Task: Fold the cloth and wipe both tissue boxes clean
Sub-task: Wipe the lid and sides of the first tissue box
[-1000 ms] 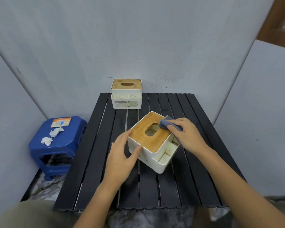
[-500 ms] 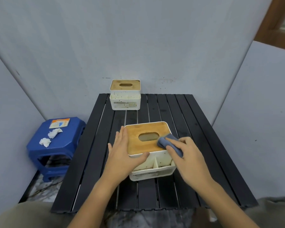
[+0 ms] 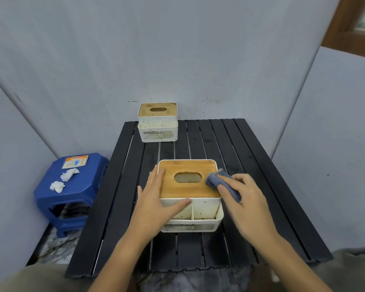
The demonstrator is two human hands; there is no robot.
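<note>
The near box (image 3: pixel 190 194) now sits square to you at the middle of the table (image 3: pixel 251 165), its wooden lid (image 3: pixel 188 190) facing up and its open front compartments toward you — a second ago it was turned corner-on, so you have swung it round to face you. The cloth (image 3: pixel 216 181), folded into a small blue pad, has travelled with that turn: it was on the far corner of the lid and now lies on the right edge, just beside the oval slot. Your right hand (image 3: pixel 243 199) grips the cloth, fingers curled over it and pressing it down on the wood. Your left hand (image 3: pixel 156 199) has stayed on the box throughout; its fingers lie straight along the left side and the thumb rests across the front rim, steadying rather than clutching. I judge the lid wipe to be under way and not finished — dark specks still show on the white front wall and inside the compartments. The far box (image 3: pixel 158 122) stands at the back edge of the table, well apart, speckled and apparently untouched, so roughly half the task or more remains. To the left, off the table, a blue stool (image 3: pixel 72 192) carries two crumpled tissues (image 3: pixel 63 180) and a small packet (image 3: pixel 75 161).
</note>
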